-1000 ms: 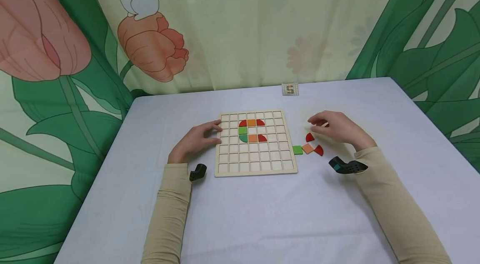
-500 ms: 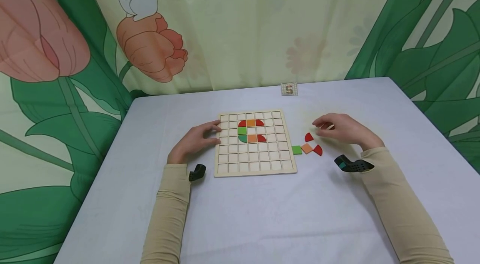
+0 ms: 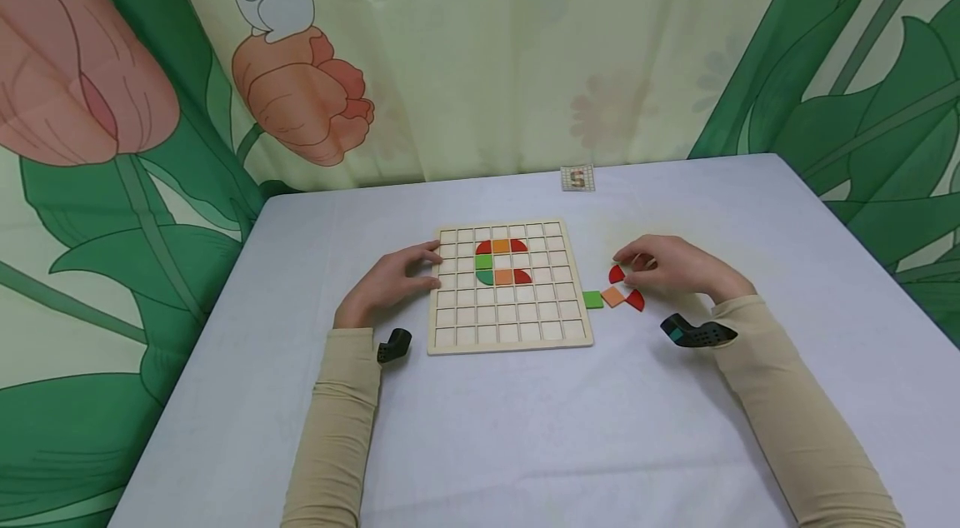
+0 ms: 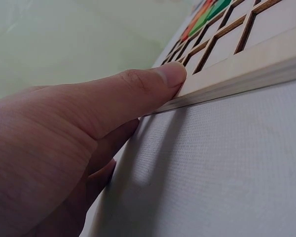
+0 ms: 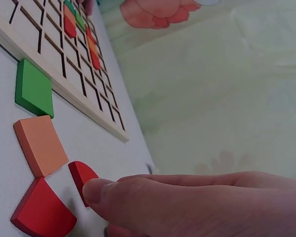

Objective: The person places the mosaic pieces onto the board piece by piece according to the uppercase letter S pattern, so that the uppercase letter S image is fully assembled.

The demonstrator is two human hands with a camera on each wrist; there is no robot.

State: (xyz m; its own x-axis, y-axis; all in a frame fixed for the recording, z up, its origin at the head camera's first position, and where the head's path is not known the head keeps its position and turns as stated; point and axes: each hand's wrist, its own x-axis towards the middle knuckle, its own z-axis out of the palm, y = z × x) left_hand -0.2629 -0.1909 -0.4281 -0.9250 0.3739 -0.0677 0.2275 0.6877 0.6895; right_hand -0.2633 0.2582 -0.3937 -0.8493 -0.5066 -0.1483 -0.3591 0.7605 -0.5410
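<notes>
My left hand (image 3: 390, 282) rests at the left edge of a wooden grid board (image 3: 510, 349). In the left wrist view its thumb (image 4: 170, 76) touches the board's rim. Red, orange and green flat tiles sit in the board's upper cells in a C-like outline. My right hand (image 3: 671, 266) is low over the table right of the board, fingers bent loosely. Its thumb overlaps a red quarter-circle tile (image 5: 81, 175) in the right wrist view; no clear grip on it shows. Beside it lie an orange square tile (image 5: 42, 145), another red quarter-circle tile (image 5: 42, 212) and a green square tile (image 5: 34, 91).
A small card with a printed grid pattern (image 3: 577, 178) lies near the table's back edge. White cloth covers the table (image 3: 480, 445). A printed curtain (image 3: 480, 53) hangs behind it. Each wrist wears a black camera; the right one (image 3: 697, 332) juts out over the table.
My right hand first drew back slightly to the right, then came left and down to the upper red quarter-circle tile. My left hand and the board have kept their places.
</notes>
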